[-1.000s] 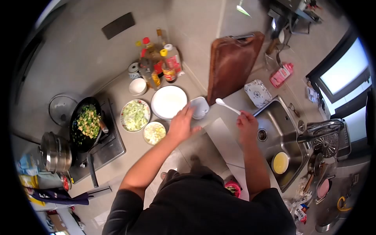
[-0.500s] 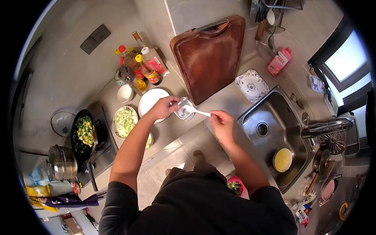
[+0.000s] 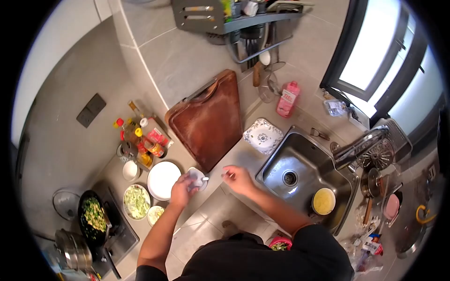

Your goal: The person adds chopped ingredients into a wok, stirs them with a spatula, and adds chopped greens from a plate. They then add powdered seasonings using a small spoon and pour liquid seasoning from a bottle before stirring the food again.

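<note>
On the counter edge, my left hand (image 3: 181, 191) is closed about the left side of a small clear container (image 3: 198, 181). The short white end of a spoon (image 3: 205, 178) sticks out of it toward the right; its bowl is hidden. My right hand (image 3: 239, 180) is held to the right of the container, fingers bent and slightly apart, with nothing visible in them. A white plate (image 3: 164, 181) lies just left of my left hand. Beside it are a bowl of chopped pale-green vegetable (image 3: 136, 202) and a smaller bowl (image 3: 155, 215).
A brown cutting board (image 3: 208, 124) leans on the wall behind. Sauce bottles (image 3: 147, 143) stand at the left back. A pan of cooked food (image 3: 93, 215) sits on the stove. To the right are a patterned dish (image 3: 263, 136) and a sink (image 3: 302, 161) holding a yellow-filled bowl (image 3: 324, 201).
My right hand has let go of the spoon and drawn away from it. The spoon now rests in the container. The view has turned, showing more of the wall rack and window.
</note>
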Tool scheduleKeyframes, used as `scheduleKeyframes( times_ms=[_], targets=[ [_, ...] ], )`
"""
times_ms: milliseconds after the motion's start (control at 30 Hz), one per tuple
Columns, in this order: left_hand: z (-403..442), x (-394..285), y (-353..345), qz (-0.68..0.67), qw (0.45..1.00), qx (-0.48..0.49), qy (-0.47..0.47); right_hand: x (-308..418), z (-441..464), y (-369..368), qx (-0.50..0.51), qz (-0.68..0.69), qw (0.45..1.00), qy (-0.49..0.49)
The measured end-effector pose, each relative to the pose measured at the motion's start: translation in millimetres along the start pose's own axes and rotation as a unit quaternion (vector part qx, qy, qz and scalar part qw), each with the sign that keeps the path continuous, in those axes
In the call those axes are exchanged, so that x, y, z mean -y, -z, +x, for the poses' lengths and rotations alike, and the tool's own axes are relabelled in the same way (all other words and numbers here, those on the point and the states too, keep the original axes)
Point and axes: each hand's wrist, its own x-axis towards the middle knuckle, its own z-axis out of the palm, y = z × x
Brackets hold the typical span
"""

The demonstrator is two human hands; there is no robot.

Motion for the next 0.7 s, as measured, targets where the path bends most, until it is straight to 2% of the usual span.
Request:
scheduleKeyframes(
  times_ms=[133, 200, 233, 267, 333, 400, 600, 700],
  targets=[
    [-7, 5, -10, 0.036, 0.998, -0.027, -0.039, 22, 33, 74, -0.116, -0.025, 0.992, 0.046],
    [-4, 8, -11, 0.053, 0.997, -0.027, -0.043, 49, 52, 115, -0.186, -0.058, 0.975, 0.108],
    [-4, 10, -11, 0.062, 0.997, -0.027, -0.041, 56, 64, 138, -0.173, -0.022, 0.979, 0.102],
    [-3, 12, -11, 0.054, 0.998, -0.012, -0.022, 64, 78, 156, -0.235, -0.047, 0.960, 0.142],
    [-10, -6, -3, 0.068, 0.996, -0.051, -0.028, 117, 98, 196, -0.307, -0.076, 0.932, 0.179],
    [-20, -19, 0, 0.053, 0.995, -0.076, -0.034, 164, 129, 232, -0.354, 0.013, 0.911, 0.211],
    [-67, -59, 14, -0.086, 0.992, -0.087, -0.042, 307, 231, 327, -0.478, -0.200, 0.837, 0.178],
    [-94, -66, 20, -0.114, 0.988, -0.090, -0.043, 333, 288, 349, -0.461, -0.264, 0.828, 0.178]
  ],
)
